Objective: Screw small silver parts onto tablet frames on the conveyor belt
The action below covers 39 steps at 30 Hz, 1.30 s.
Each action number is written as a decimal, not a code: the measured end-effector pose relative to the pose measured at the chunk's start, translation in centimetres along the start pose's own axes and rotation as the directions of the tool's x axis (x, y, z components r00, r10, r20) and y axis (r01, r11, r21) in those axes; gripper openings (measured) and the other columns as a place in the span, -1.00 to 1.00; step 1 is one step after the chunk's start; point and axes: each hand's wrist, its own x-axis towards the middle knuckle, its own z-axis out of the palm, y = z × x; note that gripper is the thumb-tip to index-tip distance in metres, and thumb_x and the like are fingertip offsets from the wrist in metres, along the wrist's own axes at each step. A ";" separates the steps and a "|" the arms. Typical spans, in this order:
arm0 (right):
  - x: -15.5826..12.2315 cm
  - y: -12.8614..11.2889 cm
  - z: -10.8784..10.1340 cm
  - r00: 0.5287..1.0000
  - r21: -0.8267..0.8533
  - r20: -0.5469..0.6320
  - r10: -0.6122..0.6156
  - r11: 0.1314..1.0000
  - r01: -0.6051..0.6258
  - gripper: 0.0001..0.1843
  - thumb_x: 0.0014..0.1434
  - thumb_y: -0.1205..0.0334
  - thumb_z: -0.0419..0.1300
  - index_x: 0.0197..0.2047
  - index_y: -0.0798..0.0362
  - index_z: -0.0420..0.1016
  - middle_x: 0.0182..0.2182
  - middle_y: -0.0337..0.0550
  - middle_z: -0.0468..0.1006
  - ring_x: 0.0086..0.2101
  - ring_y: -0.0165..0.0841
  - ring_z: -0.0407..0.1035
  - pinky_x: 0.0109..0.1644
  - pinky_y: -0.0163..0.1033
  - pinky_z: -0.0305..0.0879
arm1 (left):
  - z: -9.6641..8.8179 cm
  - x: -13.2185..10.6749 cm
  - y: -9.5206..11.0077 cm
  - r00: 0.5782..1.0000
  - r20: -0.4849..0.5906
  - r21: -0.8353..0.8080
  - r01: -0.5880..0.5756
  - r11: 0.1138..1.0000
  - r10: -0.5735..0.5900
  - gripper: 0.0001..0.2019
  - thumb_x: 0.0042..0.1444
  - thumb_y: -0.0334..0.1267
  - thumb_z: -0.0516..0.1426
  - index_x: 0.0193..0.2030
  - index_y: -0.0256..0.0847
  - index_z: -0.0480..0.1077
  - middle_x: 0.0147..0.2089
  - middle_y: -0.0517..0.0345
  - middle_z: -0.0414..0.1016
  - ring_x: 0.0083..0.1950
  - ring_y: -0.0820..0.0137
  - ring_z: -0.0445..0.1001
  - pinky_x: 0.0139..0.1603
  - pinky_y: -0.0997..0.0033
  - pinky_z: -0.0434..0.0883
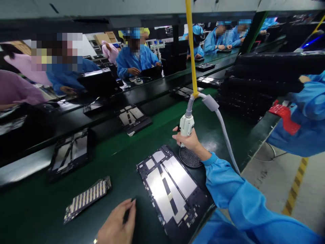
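Note:
My right hand (pixel 189 139) is wrapped round a white electric screwdriver (pixel 187 124), which hangs upright from a yellow strap (pixel 192 51). Its lower end is over a round black textured dish (pixel 191 158). Close by in front of me lies an opened tablet (pixel 169 189), its silver battery panels and dark circuit parts facing up. To the left of the tablet is my left hand (pixel 118 222), thumb and fingertips pinched together just above the green bench; whatever they hold is too small to make out. Left of that hand rests a stack of narrow circuit boards (pixel 87 197) with pale stripes.
More opened tablets (pixel 132 117) lie along the green belt (pixel 106 152). Stacked black trays (pixel 254 91) stand at the right, and a grey cable (pixel 224 130) loops down beside my forearm. Co-workers in blue (pixel 139 61) sit opposite; another person's sleeve (pixel 312 98) is at right.

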 end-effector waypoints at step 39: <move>-6.8 -2.0 14.1 0.891 -0.022 0.442 0.104 0.994 -0.105 -0.74 -0.07 0.26 0.29 -0.27 0.10 0.39 -0.76 -0.45 0.34 -0.74 -0.49 0.26 -0.59 -0.32 0.24 | 2.0 -2.7 1.2 0.930 -0.167 -0.589 0.173 0.789 -0.329 -0.75 0.21 -0.20 0.08 -0.07 -0.22 0.50 -0.35 0.13 0.58 -0.33 0.40 0.57 -0.16 0.35 0.50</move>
